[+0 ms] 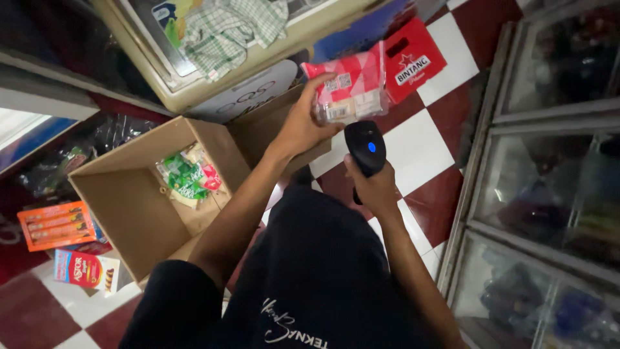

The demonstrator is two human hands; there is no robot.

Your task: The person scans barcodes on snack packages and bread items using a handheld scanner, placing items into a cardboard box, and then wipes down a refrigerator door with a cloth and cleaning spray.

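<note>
My left hand (pixel 302 123) holds up a red and white snack packet (pixel 349 90) with clear plastic at its lower part, its back label facing me. My right hand (pixel 374 187) grips a black handheld barcode scanner (pixel 365 150) with a lit blue dot, its head just below the packet. Both hands are raised above a red and white checkered floor (pixel 420 155). My dark shirt fills the lower middle of the view.
An open cardboard box (pixel 129 200) at the left holds green and red packets (pixel 187 178). An orange box (pixel 55 224) and a red and white carton (pixel 87 269) lie beside it. A red carton (pixel 413 58) is behind. A glass-front cabinet (pixel 549 194) stands at the right.
</note>
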